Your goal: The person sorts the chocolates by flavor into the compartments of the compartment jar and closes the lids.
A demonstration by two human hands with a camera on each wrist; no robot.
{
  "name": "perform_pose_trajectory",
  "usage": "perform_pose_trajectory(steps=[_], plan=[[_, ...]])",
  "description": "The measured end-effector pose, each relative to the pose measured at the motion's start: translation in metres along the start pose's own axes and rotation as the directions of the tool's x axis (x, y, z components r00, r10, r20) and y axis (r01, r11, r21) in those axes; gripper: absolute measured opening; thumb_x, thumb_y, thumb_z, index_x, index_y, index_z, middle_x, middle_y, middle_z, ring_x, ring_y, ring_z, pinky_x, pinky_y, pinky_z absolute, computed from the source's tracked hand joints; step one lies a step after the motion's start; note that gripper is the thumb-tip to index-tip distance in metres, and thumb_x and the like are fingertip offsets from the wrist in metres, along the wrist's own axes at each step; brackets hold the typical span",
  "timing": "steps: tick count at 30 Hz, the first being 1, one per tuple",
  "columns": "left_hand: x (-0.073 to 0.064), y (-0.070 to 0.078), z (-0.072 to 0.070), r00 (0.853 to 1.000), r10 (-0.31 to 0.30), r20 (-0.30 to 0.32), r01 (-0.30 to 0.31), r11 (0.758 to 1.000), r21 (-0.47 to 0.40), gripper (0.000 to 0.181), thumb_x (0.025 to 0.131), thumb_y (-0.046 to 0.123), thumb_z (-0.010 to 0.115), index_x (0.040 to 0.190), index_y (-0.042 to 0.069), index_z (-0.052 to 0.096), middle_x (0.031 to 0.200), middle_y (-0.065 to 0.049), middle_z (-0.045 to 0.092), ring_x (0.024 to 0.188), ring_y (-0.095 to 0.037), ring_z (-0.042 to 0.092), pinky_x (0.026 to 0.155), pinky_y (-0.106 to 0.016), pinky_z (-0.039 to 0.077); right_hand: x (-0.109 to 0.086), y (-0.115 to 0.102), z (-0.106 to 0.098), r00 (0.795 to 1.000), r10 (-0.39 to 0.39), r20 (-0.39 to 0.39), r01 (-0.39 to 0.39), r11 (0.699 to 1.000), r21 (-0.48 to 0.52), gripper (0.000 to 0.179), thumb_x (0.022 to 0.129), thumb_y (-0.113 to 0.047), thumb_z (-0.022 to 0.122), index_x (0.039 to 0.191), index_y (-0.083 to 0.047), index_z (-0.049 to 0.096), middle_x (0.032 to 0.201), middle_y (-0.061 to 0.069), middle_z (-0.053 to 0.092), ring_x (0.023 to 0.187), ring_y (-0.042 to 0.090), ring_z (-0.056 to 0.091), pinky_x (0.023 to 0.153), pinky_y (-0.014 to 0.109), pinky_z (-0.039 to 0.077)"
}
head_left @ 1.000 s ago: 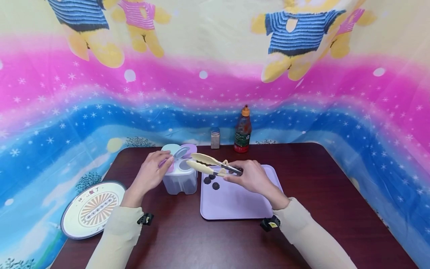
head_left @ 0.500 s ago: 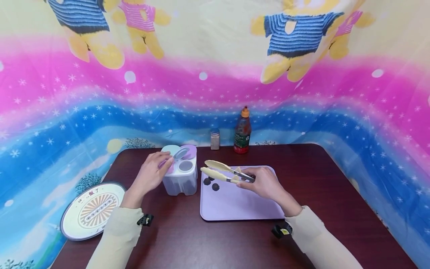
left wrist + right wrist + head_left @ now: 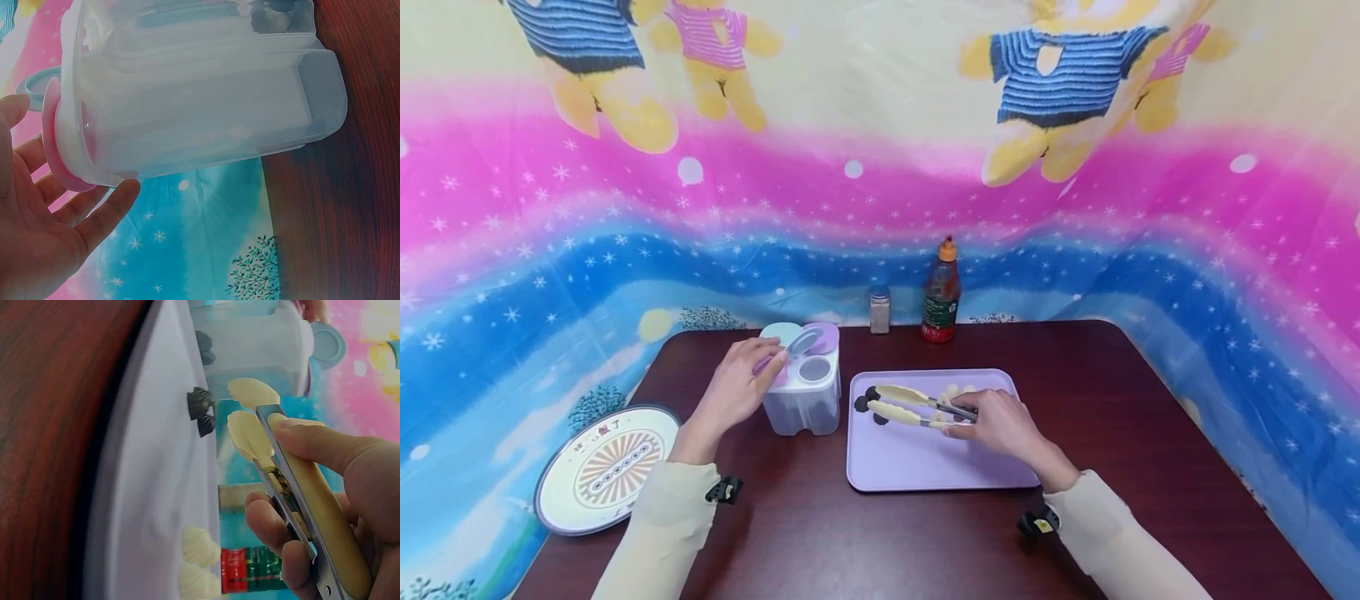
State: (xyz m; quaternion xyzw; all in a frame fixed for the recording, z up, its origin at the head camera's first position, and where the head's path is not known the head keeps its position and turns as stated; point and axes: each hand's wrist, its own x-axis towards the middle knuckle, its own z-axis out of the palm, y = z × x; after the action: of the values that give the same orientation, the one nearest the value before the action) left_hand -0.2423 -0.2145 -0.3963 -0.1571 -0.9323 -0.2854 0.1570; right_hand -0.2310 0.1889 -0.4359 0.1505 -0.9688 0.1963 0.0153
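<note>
One bottle [image 3: 941,307] and a jar [image 3: 880,312] stand beyond the tongs [image 3: 904,395] and tray [image 3: 917,467].

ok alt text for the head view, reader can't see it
The right hand holds tongs over a purple tray with dark pieces; the left hand touches the raised lid of a container. A plate, jar and bottle sit nearby.

My tongs [image 3: 325,512] are shiny metal with smooth, plasticky ends [image 3: 250,434], the box [image 3: 206,106] is smooth see-through plastic, the tray [image 3: 917,467] looks plastic too, table [image 3: 820,542]'s glossy wood-look, my sleeves [image 3: 658,521] matt cloth.
</note>
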Motion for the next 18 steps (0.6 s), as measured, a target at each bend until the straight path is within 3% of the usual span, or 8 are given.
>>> perform_pose_trajectory(steps=[7, 18], plan=[[0.0, 0.001, 0.0, 1.0, -0.003, 0.004, 0.003, 1.0, -0.001, 0.045, 0.104, 0.037, 0.048, 0.123, 0.002, 0.069, 0.141, -0.018, 0.058, 0.138, -0.039, 0.043, 0.114, -0.058, 0.034, 0.0, 0.006, 0.009, 0.999, -0.019, 0.032, 0.02, 1.0, -0.023, 0.045, 0.074, -0.046, 0.085, 0.111, -0.021, 0.078, 0.096, -0.005, 0.076, 0.069, 0.008, 0.052, 0.063, 0.028, 0.042], [0.0, 0.001, 0.0, 1.0, -0.001, 0.0, 0.001, 1.0, -0.003, 0.044, 0.104, 0.036, 0.048, 0.122, 0.002, 0.069, 0.141, -0.019, 0.058, 0.139, -0.039, 0.042, 0.115, -0.057, 0.033, 0.001, 0.009, 0.016, 1.0, 0.01, 0.029, -0.008, 0.997, -0.08, 0.046, 0.073, -0.05, 0.085, 0.111, -0.025, 0.078, 0.101, -0.006, 0.076, 0.078, 0.009, 0.059, 0.066, 0.032, 0.045]])
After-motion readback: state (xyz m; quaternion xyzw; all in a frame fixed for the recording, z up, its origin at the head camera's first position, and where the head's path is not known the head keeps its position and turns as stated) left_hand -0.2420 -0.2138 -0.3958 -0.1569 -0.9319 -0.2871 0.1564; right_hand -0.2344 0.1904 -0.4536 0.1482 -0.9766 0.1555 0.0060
